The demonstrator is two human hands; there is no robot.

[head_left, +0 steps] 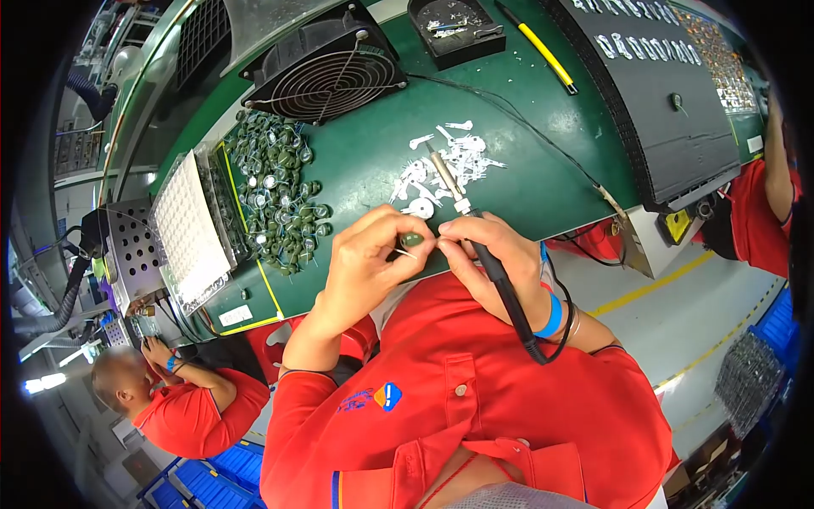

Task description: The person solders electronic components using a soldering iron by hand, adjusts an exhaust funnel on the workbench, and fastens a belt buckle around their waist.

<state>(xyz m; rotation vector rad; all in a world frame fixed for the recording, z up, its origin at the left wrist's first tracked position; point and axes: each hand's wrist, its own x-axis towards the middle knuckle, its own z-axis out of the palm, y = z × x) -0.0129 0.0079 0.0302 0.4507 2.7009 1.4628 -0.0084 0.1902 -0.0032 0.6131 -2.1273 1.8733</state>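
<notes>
My left hand is closed in a pinch around a small dark green rounded part with a pale stem below it. In my right hand lies a soldering iron, its metal tip pointing up and away over the table. The fingertips of both hands almost meet beside the green part; whatever is between the right fingertips is too small to make out. Just beyond the hands, loose white plastic pieces are scattered, with a white round piece closest to my left fingers.
Many green wired parts are heaped at left, beside a white sheet of moulded pockets. A fan, black tray and yellow pen lie farther back. At right stands a dark foam board. Co-workers sit either side.
</notes>
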